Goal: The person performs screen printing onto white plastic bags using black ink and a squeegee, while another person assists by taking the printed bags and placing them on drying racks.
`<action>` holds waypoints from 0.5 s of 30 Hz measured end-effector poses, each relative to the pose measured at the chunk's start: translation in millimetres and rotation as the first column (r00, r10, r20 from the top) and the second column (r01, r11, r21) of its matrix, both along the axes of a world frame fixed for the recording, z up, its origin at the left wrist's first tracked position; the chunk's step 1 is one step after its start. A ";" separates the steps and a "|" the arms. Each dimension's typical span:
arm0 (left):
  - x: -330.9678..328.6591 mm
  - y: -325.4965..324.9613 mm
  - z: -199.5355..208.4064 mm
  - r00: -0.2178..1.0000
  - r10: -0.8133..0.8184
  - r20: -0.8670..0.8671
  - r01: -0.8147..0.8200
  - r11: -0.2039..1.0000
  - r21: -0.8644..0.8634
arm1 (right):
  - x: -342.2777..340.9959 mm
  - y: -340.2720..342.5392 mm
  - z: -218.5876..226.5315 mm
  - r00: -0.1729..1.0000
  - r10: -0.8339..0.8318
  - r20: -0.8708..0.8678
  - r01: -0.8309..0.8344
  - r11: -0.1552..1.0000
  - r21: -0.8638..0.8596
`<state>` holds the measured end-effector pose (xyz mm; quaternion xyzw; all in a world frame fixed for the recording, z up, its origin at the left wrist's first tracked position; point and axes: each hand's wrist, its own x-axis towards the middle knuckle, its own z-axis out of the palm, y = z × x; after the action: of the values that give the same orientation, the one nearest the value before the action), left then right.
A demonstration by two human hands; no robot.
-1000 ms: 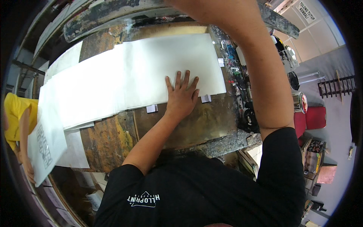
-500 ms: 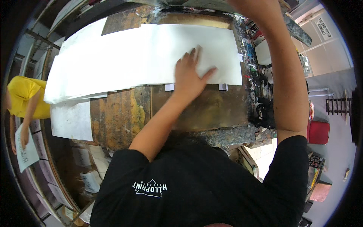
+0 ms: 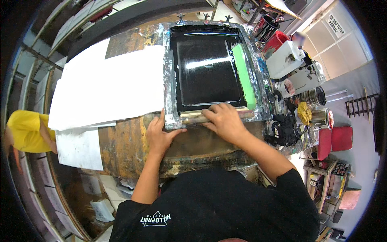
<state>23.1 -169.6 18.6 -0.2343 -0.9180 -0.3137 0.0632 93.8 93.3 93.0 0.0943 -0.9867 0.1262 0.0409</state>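
Note:
A screen printing frame (image 3: 169, 88) lies flat on the worktable, its mesh coated with glossy black ink (image 3: 209, 76) and a green strip (image 3: 244, 74) along the right side. At the frame's near edge, my right hand (image 3: 227, 123) has its fingers wrapped over the wooden handle of a squeegee (image 3: 193, 117). My left hand (image 3: 158, 135) rests against the near left corner, forefinger stretched along the left edge and thumb along the near edge; it holds nothing. To the left, a stack of white paper sheets (image 3: 109, 84) reaches up to the frame.
Metal clamps (image 3: 206, 17) stand at the frame's far edge. Along the right are a white jerrycan (image 3: 285, 59), ink tins (image 3: 322, 117), a yellow rag (image 3: 304, 113) and black cloth (image 3: 284, 129). A person in yellow (image 3: 30, 131) stands beside racks on the left.
The screen frame has come down over the right part of the sheets. My right hand has come from the far side to the squeegee; my left hand has left the paper for the frame's corner.

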 end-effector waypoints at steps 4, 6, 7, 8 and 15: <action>-6.4 -6.6 -12.8 0.999 -0.022 -0.026 0.022 1.000 0.021 | -31.1 17.8 -36.8 0.990 0.026 -0.142 -0.022 0.999 0.025; -6.7 -8.0 -12.7 0.999 -0.034 -0.001 0.034 0.999 0.021 | -76.5 37.5 -53.2 0.973 0.012 -0.231 -0.005 1.000 0.030; -5.7 -7.8 -12.5 1.000 -0.026 0.007 0.026 0.999 0.028 | -105.6 48.7 -59.0 0.961 0.022 -0.276 -0.013 0.999 0.034; -5.6 -7.9 -12.1 0.999 -0.029 0.025 0.028 0.999 0.044 | -138.0 61.0 -62.7 0.957 0.025 -0.288 -0.007 0.998 0.060; -4.3 -7.0 -11.1 0.998 -0.044 0.037 0.036 0.982 0.187 | -314.1 132.5 -14.8 0.998 0.041 -0.051 -0.034 0.990 0.139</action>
<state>18.8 -176.6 7.5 -0.2391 -0.8810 -0.4040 0.0595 -220.3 225.7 78.2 0.1189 -0.9896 0.0559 0.0585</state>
